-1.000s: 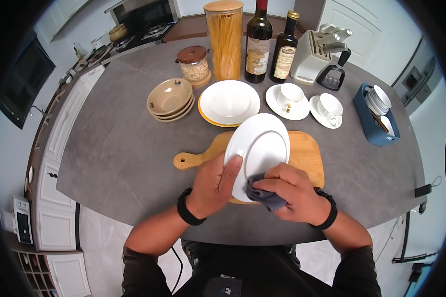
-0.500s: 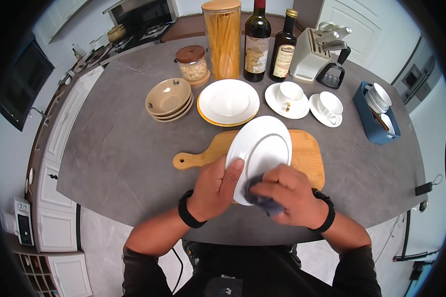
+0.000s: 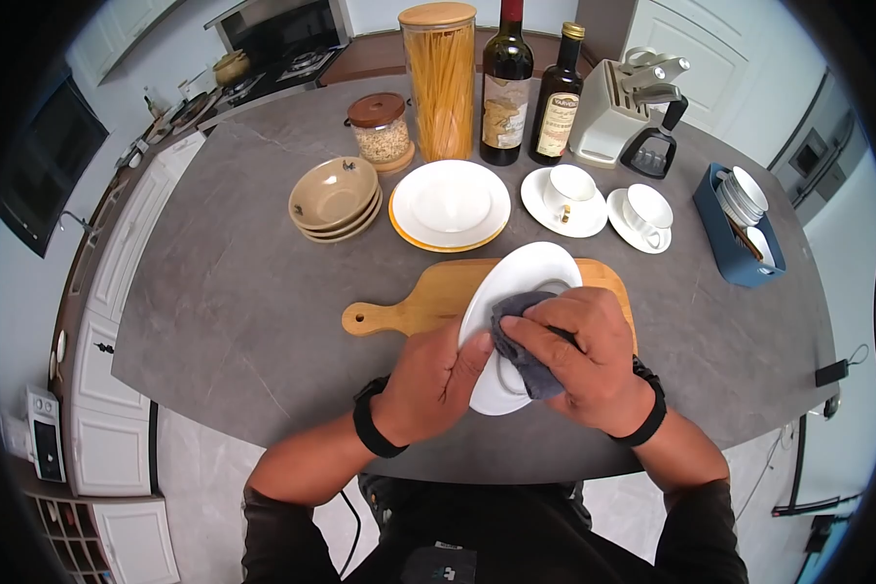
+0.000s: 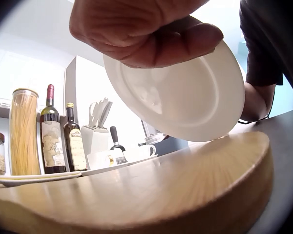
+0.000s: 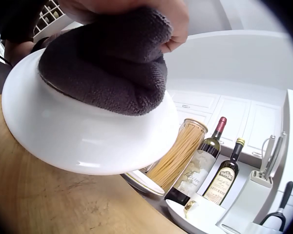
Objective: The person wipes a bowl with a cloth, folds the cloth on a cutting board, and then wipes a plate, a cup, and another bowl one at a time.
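A white plate (image 3: 516, 277) is held tilted above the wooden board (image 3: 438, 292), its underside facing the person. The left hand (image 3: 430, 382) grips its left edge, thumb on the underside. Bunched in the right hand (image 3: 594, 365), a dark grey cloth (image 3: 528, 360) lies against the plate's underside. The right wrist view shows the cloth (image 5: 107, 68) pressed on the plate (image 5: 88, 136). In the left wrist view the left hand (image 4: 146, 34) is at the top of the plate (image 4: 185, 97), whose other face shows.
Behind the board stand stacked brown bowls (image 3: 333, 195), stacked plates (image 3: 450, 204), two cups on saucers (image 3: 566, 219), a pasta jar (image 3: 440, 88), an oat jar (image 3: 382, 136), two bottles (image 3: 504, 97) and a knife block (image 3: 603, 117). A blue bin (image 3: 735, 258) with dishes is at right.
The plate has moved slightly right and down with the left hand and is turned more edge-on. The right hand and cloth have moved up across its underside.
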Demonstrator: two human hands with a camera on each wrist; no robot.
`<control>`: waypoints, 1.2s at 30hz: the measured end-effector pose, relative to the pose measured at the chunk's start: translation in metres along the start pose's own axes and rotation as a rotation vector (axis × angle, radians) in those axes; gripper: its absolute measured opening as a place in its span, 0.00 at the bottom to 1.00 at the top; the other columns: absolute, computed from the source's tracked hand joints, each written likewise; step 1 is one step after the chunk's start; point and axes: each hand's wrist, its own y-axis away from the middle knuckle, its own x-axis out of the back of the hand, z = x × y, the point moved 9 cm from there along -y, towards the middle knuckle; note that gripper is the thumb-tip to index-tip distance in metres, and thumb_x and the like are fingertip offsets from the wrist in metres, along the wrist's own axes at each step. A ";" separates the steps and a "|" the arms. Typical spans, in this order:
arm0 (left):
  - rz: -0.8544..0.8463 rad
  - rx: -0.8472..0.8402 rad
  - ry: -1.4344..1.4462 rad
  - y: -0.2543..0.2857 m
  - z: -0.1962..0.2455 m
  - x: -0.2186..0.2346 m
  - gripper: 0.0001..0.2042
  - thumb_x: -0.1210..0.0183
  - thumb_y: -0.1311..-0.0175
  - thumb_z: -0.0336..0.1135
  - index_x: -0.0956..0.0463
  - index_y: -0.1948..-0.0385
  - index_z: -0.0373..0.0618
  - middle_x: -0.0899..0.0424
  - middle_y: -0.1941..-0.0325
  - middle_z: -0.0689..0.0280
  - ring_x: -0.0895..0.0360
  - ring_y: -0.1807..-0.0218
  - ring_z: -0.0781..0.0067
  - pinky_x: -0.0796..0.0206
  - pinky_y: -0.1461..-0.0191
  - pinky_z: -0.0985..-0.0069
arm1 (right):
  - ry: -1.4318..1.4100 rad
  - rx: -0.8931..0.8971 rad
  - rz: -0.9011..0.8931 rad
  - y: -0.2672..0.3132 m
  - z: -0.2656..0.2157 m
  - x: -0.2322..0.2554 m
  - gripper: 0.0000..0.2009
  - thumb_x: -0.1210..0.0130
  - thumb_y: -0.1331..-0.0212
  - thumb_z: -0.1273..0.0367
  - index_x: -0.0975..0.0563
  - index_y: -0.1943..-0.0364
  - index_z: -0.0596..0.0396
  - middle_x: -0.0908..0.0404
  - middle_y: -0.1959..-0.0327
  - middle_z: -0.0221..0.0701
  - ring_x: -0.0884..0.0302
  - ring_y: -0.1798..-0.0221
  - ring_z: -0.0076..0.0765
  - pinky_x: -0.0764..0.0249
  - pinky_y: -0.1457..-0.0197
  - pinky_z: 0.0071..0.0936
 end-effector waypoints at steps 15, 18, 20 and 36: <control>-0.013 -0.061 -0.003 0.003 -0.008 0.001 0.18 0.52 0.11 0.43 0.22 0.45 0.33 0.11 0.61 0.49 0.12 0.60 0.44 0.23 0.56 0.60 | 0.021 -0.373 -0.045 -0.001 0.062 0.008 0.17 0.36 0.53 0.77 0.17 0.55 0.58 0.15 0.58 0.44 0.17 0.53 0.56 0.24 0.47 0.47; 0.034 -0.060 0.031 0.001 -0.007 0.006 0.19 0.52 0.11 0.43 0.22 0.44 0.32 0.11 0.61 0.49 0.11 0.61 0.49 0.23 0.55 0.61 | -0.157 -0.648 -0.040 0.037 0.102 -0.001 0.16 0.38 0.49 0.77 0.18 0.54 0.62 0.14 0.60 0.46 0.17 0.57 0.60 0.21 0.50 0.46; 0.075 -0.065 0.023 -0.001 -0.011 0.011 0.20 0.52 0.11 0.43 0.22 0.43 0.32 0.11 0.62 0.50 0.12 0.62 0.53 0.24 0.55 0.63 | -0.203 -0.757 -0.127 0.061 0.108 -0.012 0.15 0.41 0.44 0.76 0.18 0.51 0.65 0.14 0.64 0.47 0.14 0.61 0.54 0.19 0.53 0.41; 0.174 0.165 0.085 0.001 -0.043 0.016 0.23 0.55 0.10 0.50 0.20 0.47 0.36 0.17 0.71 0.70 0.23 0.78 0.86 0.32 0.73 0.84 | -0.213 -0.274 -0.032 0.027 0.006 -0.020 0.25 0.28 0.57 0.78 0.19 0.49 0.58 0.16 0.58 0.41 0.15 0.59 0.54 0.19 0.57 0.43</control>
